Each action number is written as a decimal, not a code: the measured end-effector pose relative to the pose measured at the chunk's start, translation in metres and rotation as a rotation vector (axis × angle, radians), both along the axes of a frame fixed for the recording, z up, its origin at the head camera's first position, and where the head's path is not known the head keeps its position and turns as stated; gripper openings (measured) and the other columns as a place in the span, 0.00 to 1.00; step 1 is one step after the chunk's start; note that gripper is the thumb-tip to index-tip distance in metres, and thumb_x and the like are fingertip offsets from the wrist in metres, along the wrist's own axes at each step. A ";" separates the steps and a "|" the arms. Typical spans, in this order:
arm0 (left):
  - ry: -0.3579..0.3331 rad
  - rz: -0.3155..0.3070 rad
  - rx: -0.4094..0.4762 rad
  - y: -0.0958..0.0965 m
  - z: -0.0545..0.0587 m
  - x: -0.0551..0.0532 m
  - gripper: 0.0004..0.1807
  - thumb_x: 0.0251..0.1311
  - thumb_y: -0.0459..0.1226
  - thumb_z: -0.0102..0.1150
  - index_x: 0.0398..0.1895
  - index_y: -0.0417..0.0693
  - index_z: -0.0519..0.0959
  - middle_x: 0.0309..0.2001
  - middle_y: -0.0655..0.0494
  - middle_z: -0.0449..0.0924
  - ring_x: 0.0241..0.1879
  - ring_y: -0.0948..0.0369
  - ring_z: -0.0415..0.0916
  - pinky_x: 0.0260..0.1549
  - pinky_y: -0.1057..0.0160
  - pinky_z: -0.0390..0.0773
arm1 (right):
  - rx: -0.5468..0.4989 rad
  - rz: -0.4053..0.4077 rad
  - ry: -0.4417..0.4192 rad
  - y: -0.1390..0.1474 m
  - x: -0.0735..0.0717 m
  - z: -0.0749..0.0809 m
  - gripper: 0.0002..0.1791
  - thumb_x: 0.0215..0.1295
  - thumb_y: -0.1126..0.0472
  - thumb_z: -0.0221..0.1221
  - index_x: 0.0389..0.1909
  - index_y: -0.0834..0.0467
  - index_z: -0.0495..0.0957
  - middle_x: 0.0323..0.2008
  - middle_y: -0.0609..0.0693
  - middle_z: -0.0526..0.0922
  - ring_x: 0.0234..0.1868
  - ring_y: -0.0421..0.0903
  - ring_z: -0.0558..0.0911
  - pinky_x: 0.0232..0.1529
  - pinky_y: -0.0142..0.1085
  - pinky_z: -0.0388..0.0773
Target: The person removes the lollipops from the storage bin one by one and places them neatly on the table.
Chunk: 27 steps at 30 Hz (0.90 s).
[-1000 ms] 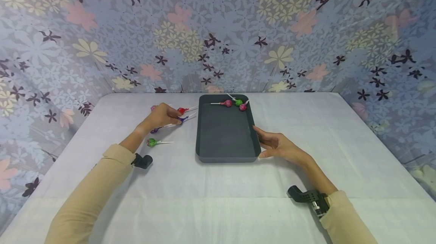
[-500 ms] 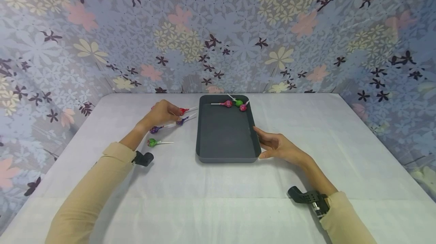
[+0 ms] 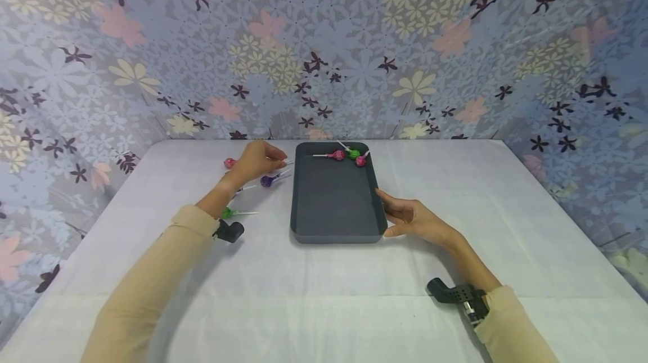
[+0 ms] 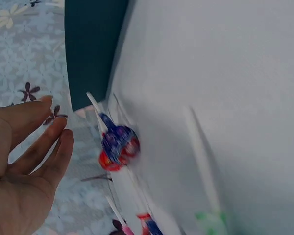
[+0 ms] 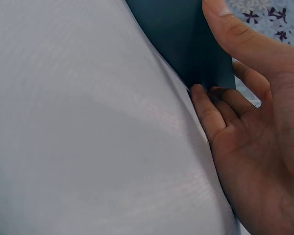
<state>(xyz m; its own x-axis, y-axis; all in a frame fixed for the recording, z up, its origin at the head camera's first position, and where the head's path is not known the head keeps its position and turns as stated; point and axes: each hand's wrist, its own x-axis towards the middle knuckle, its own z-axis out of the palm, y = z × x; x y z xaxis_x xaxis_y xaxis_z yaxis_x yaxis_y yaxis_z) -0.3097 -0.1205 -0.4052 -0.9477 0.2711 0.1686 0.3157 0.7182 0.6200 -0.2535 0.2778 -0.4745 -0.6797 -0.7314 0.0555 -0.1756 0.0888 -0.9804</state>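
My left hand (image 3: 257,160) is over the back of the lollipops left of the tray. The left wrist view shows its thumb and fingers apart, with nothing between them. Below it lies a red lollipop (image 4: 108,162), mostly hidden in the head view, beside a purple lollipop (image 3: 266,181). Another purple lollipop, largely covered by the wrist, and a green lollipop (image 3: 228,213) lie nearer. A pinkish-red lollipop (image 3: 230,163) is at the back left. My right hand (image 3: 417,219) rests against the right side of the dark grey tray (image 3: 336,200), its fingertips touching the wall near the front corner.
Inside the tray, along its back, lie a pink lollipop (image 3: 338,155), a green lollipop (image 3: 354,154) and a second pink lollipop (image 3: 360,161). A white cloth (image 3: 324,301) covers the table. Behind stands a flowered backdrop (image 3: 324,48).
My left hand has moved from above the purple lollipops back and right, over the red lollipop, uncovering the pinkish-red one. The right hand and tray have stayed in place.
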 end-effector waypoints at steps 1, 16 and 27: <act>0.004 -0.001 0.001 0.003 0.001 -0.001 0.13 0.61 0.33 0.63 0.46 0.33 0.84 0.45 0.40 0.86 0.46 0.47 0.83 0.45 0.52 0.83 | 0.000 -0.001 0.001 0.000 0.000 0.000 0.50 0.56 0.69 0.67 0.75 0.67 0.48 0.78 0.59 0.38 0.76 0.62 0.44 0.65 0.25 0.64; -0.074 -0.146 -0.045 0.058 0.010 -0.020 0.17 0.60 0.35 0.64 0.49 0.32 0.82 0.48 0.41 0.84 0.49 0.49 0.83 0.49 0.54 0.82 | 0.014 -0.013 -0.006 0.002 0.001 0.000 0.50 0.57 0.69 0.67 0.76 0.64 0.47 0.78 0.58 0.40 0.76 0.61 0.46 0.66 0.25 0.64; -0.105 -0.217 -0.090 0.088 0.016 -0.037 0.15 0.60 0.35 0.65 0.45 0.32 0.84 0.47 0.40 0.84 0.49 0.48 0.82 0.50 0.53 0.81 | 0.032 -0.034 -0.014 -0.001 0.002 0.002 0.51 0.57 0.67 0.68 0.76 0.62 0.48 0.78 0.57 0.42 0.76 0.59 0.47 0.65 0.25 0.64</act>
